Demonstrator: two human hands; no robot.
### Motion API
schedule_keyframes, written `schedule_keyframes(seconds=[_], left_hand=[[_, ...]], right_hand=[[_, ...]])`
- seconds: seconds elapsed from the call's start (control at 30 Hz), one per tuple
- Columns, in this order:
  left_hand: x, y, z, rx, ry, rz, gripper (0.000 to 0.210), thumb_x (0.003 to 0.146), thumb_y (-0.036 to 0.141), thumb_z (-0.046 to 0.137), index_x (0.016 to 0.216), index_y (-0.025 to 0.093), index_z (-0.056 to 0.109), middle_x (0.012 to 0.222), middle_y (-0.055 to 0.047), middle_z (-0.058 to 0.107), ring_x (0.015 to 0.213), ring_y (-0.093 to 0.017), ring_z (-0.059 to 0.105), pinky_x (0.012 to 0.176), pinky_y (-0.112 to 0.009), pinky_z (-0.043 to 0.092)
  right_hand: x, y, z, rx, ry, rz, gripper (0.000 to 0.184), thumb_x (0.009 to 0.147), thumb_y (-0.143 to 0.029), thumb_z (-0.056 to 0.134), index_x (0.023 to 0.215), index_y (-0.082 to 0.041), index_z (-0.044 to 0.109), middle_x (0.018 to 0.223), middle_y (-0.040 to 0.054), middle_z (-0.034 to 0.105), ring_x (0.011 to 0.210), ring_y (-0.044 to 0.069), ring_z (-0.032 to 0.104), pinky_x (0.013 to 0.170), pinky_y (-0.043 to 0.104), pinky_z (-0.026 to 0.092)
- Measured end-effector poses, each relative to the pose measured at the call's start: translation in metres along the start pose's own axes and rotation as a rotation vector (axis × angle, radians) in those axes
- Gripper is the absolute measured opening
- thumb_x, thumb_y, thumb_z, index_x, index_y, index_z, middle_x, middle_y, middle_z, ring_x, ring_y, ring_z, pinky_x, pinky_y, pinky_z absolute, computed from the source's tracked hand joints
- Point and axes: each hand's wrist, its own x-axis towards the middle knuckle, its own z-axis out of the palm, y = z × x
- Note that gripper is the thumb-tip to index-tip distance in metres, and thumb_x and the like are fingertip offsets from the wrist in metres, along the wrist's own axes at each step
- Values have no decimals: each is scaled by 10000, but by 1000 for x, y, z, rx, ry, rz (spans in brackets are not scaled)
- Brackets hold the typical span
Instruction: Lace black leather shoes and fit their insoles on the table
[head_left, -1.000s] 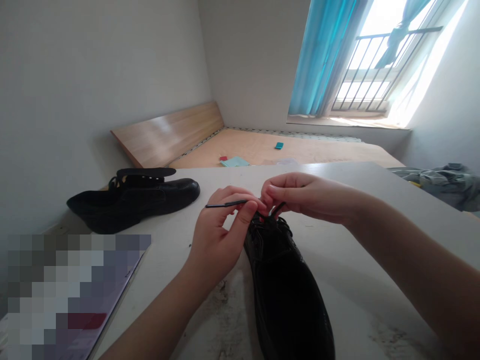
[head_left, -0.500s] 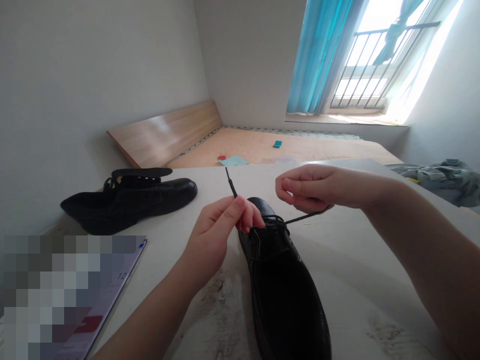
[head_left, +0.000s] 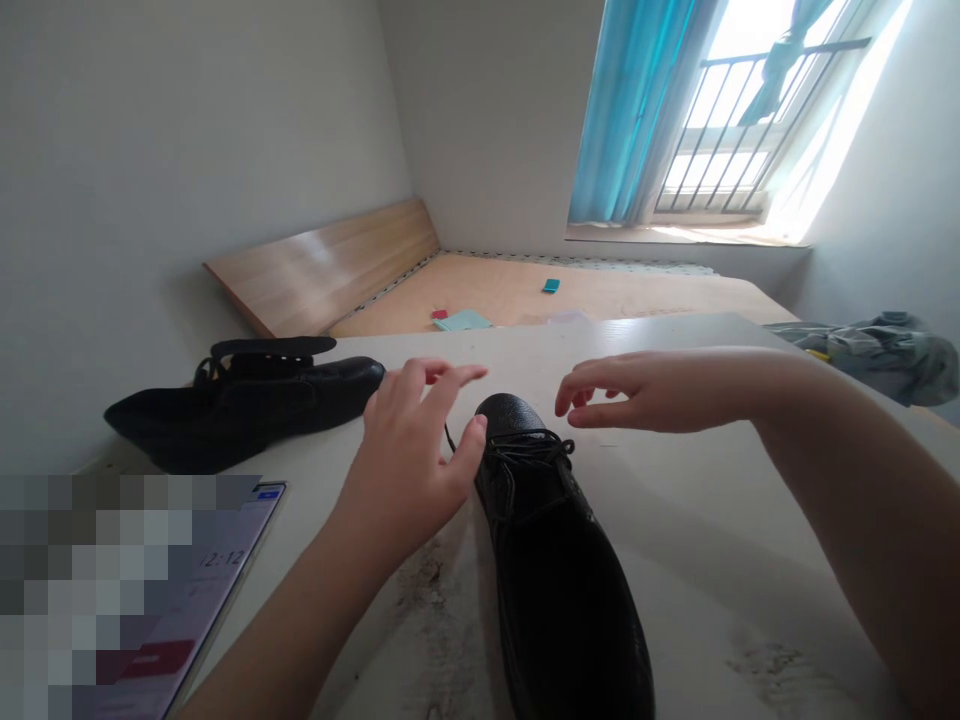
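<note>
A black leather lace-up shoe (head_left: 566,560) lies on the white table, its toe pointing away from me. Its black shoelace (head_left: 525,450) runs across the eyelets, with a small loop at the right side and a loose strand to the left. My left hand (head_left: 420,440) is open just left of the toe, thumb and fingers apart, its thumb close to the lace. To the right of the toe hovers my right hand (head_left: 615,390), open, fingers loosely curved with nothing between them. On the left, a second black shoe (head_left: 277,400) rests with its tongue lifted up.
A tablet-like screen (head_left: 195,600), partly pixelated, lies at the lower left. Beyond the white table (head_left: 712,520) is a wooden bed board (head_left: 645,295) carrying small teal and red items. Grey clothing (head_left: 885,350) is heaped at the right, and a blue curtain (head_left: 630,110) hangs by the barred window.
Both hands have let go of the shoelace, and their fingers have opened. The left hand has shifted left. The lace, previously pulled taut to the right, now lies slack on the shoe.
</note>
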Motion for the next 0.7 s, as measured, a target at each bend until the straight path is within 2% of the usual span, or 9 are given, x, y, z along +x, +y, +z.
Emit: schedule_keyframes(seconds=[0.07, 0.17, 0.27, 0.4, 0.53, 0.7], left_hand=[[0, 4, -5, -60, -88, 149, 220, 894, 267, 498, 1012, 258, 684, 1177, -62, 567, 1140, -258, 490, 1009, -463, 334], [0, 10, -10, -189, -248, 238, 123, 861, 238, 552, 799, 227, 659, 1027, -22, 620, 1025, -216, 525, 982, -420, 350], [0, 14, -9, -245, -283, 196, 69, 816, 208, 577, 756, 208, 611, 922, -11, 629, 943, -205, 533, 934, -400, 371], [-3, 16, -4, -247, -274, 127, 45, 769, 227, 587, 737, 202, 568, 889, -28, 619, 897, -229, 517, 851, -399, 384], [-2, 17, 0, -256, -249, 104, 115, 814, 218, 526, 700, 200, 518, 869, -35, 604, 885, -229, 504, 823, -389, 376], [1, 12, 4, -492, -338, -13, 273, 956, 312, 403, 741, 200, 528, 873, -30, 565, 900, -212, 509, 828, -354, 381]], right_hand=[[-3, -7, 1, 26, -30, -79, 432, 879, -642, 476, 1104, -307, 630, 1189, 20, 638, 1047, 236, 591, 830, 342, 441], [-1, -14, 4, 18, -42, -145, 352, 866, -583, 544, 1007, -273, 633, 1083, 8, 661, 973, 214, 594, 789, 321, 436], [3, -18, 9, -7, -23, -185, 302, 890, -524, 530, 911, -235, 618, 921, 8, 659, 824, 183, 577, 705, 302, 414], [5, -18, 11, 14, -41, -210, 373, 932, -514, 439, 782, -197, 567, 728, 7, 589, 629, 135, 473, 578, 279, 353], [5, -16, 8, 69, -25, -243, 375, 943, -487, 419, 777, -193, 581, 751, 18, 607, 675, 145, 508, 609, 281, 379], [4, -15, 3, 135, -17, -279, 362, 933, -474, 442, 750, -194, 582, 710, 2, 566, 663, 133, 491, 612, 271, 396]])
